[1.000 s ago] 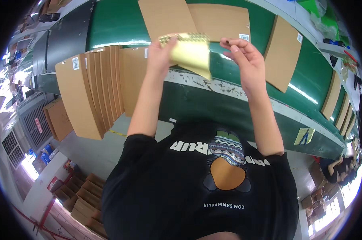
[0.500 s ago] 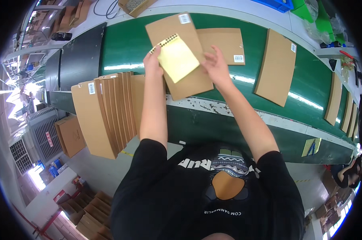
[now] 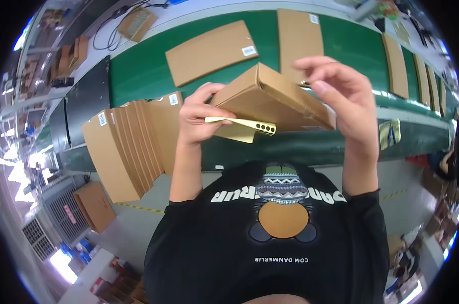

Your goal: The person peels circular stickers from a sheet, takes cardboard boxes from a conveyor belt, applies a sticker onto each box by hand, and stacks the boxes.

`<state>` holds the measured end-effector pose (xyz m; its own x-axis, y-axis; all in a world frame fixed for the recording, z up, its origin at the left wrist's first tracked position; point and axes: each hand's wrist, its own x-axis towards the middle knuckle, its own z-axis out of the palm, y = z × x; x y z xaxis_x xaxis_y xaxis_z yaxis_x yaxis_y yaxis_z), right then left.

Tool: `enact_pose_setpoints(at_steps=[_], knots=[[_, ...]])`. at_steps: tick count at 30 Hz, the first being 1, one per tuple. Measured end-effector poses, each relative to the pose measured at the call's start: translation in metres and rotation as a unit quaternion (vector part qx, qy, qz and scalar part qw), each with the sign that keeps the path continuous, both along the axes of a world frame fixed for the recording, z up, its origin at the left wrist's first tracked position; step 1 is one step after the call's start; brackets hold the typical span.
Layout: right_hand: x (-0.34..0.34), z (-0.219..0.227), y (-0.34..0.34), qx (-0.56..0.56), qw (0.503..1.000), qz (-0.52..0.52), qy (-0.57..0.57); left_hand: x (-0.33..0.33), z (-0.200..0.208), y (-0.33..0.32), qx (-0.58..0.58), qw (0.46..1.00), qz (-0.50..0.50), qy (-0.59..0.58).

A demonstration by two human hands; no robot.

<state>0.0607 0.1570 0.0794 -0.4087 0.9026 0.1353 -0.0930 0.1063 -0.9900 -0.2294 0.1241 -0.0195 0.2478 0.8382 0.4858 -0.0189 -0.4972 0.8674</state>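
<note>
My left hand [image 3: 201,114] is closed around the left end of a flat brown cardboard box [image 3: 260,99], which is tilted up over the bench edge. The same hand pinches a yellow sheet or pad [image 3: 239,133] with a row of black round dots, which hangs below the box. My right hand [image 3: 348,93] is at the box's right end, thumb and forefinger curved toward each other. At its fingertips is a small dark piece [image 3: 304,83], too small to make out well; it looks like one of the round dots.
On the green belt [image 3: 143,66] lie two labelled flat boxes, one at the far left [image 3: 212,53] and another in the middle [image 3: 298,38]. Several boxes lean in a row [image 3: 123,147] at my left. More boxes [image 3: 394,66] lie along the right. A yellow sheet [image 3: 390,134] hangs on the bench side.
The box has been tilted up and drawn nearer to me. The yellow sheet, earlier lying face-up on it, now hangs under it in my left hand. My right hand has moved right and nearer.
</note>
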Motion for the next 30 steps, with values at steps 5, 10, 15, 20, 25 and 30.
enact_pose_setpoints(at_steps=[5, 10, 15, 20, 25, 30], knots=[[0.015, -0.006, -0.036, -0.196, 0.973, 0.051, 0.11, 0.015, 0.015, -0.019, 0.015, 0.998, -0.033, 0.048], [0.022, -0.011, -0.054, -0.176, 0.975, 0.038, 0.127, 0.022, 0.02, -0.029, 0.022, 0.997, -0.047, 0.054], [0.031, -0.004, -0.063, -0.218, 0.964, 0.052, 0.145, 0.03, 0.024, -0.038, 0.024, 0.997, -0.047, 0.062], [0.035, -0.014, -0.067, -0.172, 0.98, 0.021, 0.1, 0.036, 0.028, -0.043, 0.036, 0.996, -0.035, 0.076], [0.033, -0.029, -0.053, -0.264, 0.943, 0.08, 0.184, 0.031, 0.026, -0.04, 0.024, 0.996, -0.047, 0.076], [0.029, -0.061, -0.038, -0.291, 0.946, 0.095, 0.11, 0.003, 0.01, -0.053, -0.047, 0.998, 0.002, 0.045]])
